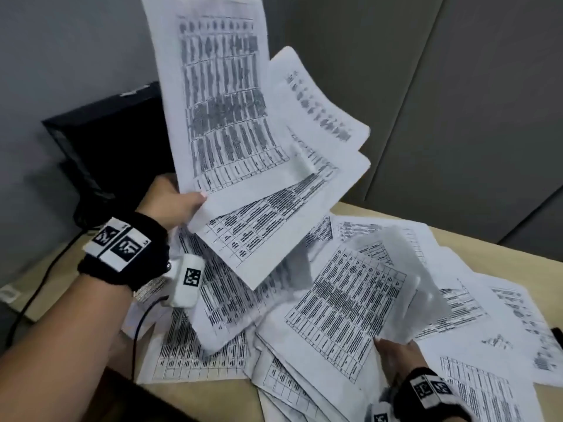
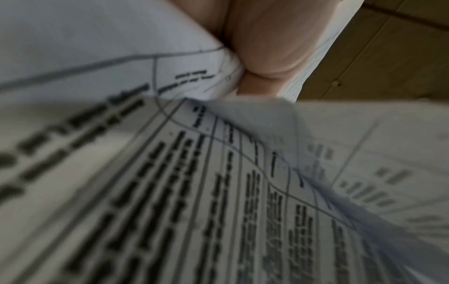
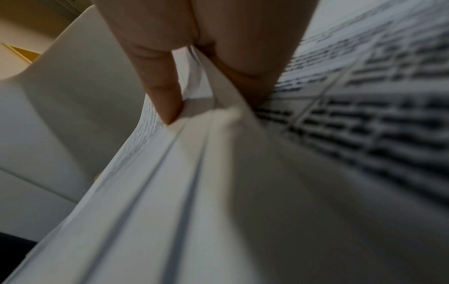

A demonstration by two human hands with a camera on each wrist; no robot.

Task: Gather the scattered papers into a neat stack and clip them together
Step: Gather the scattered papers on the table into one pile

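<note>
Many white sheets printed with tables lie scattered (image 1: 475, 303) over a beige table (image 1: 518, 248). My left hand (image 1: 173, 199) is raised at the left and grips a fanned bunch of papers (image 1: 231, 117) by their lower edge; in the left wrist view its fingers (image 2: 262, 48) curl against the held sheets (image 2: 170, 192). My right hand (image 1: 396, 354) at the lower right pinches the edge of a few sheets (image 1: 350, 300) and lifts them off the pile; in the right wrist view a finger (image 3: 160, 80) presses the folded papers (image 3: 218, 192). No clip is in view.
A black monitor (image 1: 106, 141) stands at the back left, behind the raised papers, with a black cable (image 1: 39, 284) running down the left side. Grey partition walls (image 1: 457, 102) close off the back. A dark object (image 1: 557, 336) peeks in at the right edge.
</note>
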